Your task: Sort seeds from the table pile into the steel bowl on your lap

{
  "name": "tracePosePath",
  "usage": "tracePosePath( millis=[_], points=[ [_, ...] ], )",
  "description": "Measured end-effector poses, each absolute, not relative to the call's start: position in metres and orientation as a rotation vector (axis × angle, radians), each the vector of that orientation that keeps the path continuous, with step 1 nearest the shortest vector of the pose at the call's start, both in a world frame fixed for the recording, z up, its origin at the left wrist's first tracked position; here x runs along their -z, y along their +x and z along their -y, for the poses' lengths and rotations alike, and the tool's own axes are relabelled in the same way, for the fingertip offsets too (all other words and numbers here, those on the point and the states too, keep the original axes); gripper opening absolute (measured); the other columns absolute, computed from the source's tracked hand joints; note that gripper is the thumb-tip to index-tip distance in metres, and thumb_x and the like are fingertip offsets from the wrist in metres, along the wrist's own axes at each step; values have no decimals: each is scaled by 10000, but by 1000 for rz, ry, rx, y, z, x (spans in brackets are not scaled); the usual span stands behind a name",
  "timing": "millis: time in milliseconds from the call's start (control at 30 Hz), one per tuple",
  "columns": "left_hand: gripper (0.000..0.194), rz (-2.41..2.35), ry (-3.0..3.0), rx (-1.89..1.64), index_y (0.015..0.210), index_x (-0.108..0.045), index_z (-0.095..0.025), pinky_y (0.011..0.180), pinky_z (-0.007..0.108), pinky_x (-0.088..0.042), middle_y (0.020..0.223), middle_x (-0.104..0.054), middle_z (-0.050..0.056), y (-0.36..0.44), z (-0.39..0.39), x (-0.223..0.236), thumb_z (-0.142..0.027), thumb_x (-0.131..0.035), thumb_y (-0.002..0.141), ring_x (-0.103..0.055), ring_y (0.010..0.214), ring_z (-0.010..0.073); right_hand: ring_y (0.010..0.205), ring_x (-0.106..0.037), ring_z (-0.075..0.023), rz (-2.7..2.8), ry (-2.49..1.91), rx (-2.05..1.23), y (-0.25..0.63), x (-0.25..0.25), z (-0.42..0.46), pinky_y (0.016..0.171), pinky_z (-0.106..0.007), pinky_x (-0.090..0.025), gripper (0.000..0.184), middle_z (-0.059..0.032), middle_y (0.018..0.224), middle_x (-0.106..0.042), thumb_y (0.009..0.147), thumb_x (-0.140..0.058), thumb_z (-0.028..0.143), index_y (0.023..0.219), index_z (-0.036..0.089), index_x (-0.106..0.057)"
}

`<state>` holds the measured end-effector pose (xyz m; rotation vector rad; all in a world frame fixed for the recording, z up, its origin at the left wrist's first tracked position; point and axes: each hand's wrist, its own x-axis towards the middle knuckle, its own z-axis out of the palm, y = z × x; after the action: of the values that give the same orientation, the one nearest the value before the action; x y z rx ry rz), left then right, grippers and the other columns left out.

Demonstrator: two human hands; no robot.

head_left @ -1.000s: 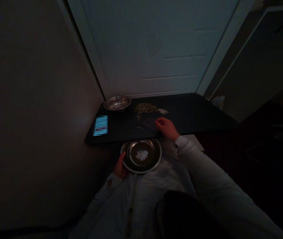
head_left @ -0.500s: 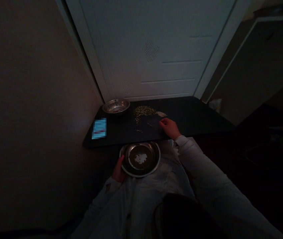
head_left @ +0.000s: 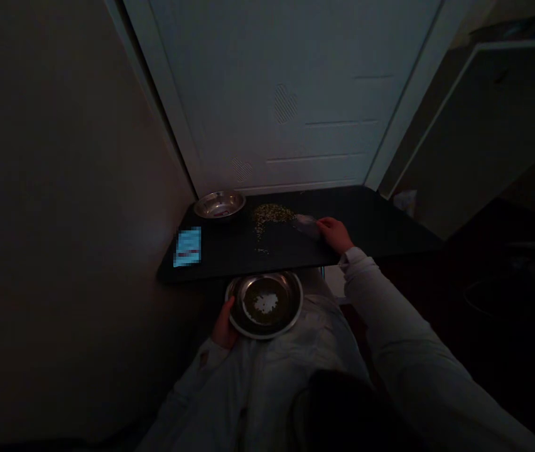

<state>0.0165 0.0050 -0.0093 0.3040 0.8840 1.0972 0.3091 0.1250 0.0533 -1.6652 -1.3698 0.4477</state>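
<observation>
My left hand (head_left: 225, 325) grips the left rim of a metal bowl (head_left: 294, 317) at my lap, thumb over the edge. Dark greenish grains lie in the bowl, with a pale bare patch of bottom in their middle. Over the black tabletop (head_left: 375, 220), my right hand (head_left: 336, 235) has its fingers pinched together. A faint, pale, blurred patch (head_left: 308, 225) lies at its fingertips; whether it is a thin clear thing or whitish grains I cannot tell. To the left of it is a curved heap of greenish and pale grains (head_left: 272, 213), with a few loose pale grains (head_left: 262, 251) nearer me.
A second metal bowl (head_left: 220, 206) stands at the table's back left corner. In front of it lies a pixelated bright blue rectangle (head_left: 188, 247). A white door (head_left: 333, 94) rises right behind the table, and a wall (head_left: 83, 220) borders the left side. The light is dim.
My right hand has moved right and slightly forward, and a pale blur now shows at its fingertips. The whitish patch beside the heap looks smeared. My left hand still holds the bowl.
</observation>
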Motion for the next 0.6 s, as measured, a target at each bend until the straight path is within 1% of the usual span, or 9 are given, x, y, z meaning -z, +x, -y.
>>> tracePosePath(
  millis=[200, 300, 433, 600],
  points=[
    [266, -891, 290, -1094, 786, -646, -175, 983, 314, -200, 796, -679, 30, 17, -4, 6, -320, -433, 721, -401, 1108, 192, 546, -489, -102, 1116, -1538, -474, 311, -53, -123, 526, -221, -368, 320, -35, 628, -588, 664, -456, 369, 819, 108, -558],
    [278, -876, 282, -1074, 791, -647, -175, 985, 322, -198, 811, -678, 34, 17, -3, 5, -331, -427, 723, -397, 1111, 197, 558, -495, -107, 1156, -1539, -484, 312, -51, -124, 531, -225, -368, 317, -32, 633, -586, 655, -468, 374, 810, 115, -564],
    [243, -874, 300, -1110, 743, -654, -187, 991, 303, -174, 779, -683, 27, 16, -4, 6, -311, -446, 715, -399, 1110, 185, 575, -509, -113, 1214, -1562, -468, 311, -50, -124, 560, -235, -379, 282, -29, 633, -587, 653, -474, 352, 781, 122, -572],
    [252, -882, 273, -1094, 738, -658, -187, 994, 305, -162, 762, -684, 24, 16, -4, 5, -307, -437, 723, -402, 1106, 183, 604, -524, -122, 1266, -1564, -413, 311, -53, -123, 588, -241, -390, 278, -34, 639, -591, 669, -458, 345, 787, 124, -577]
  ],
)
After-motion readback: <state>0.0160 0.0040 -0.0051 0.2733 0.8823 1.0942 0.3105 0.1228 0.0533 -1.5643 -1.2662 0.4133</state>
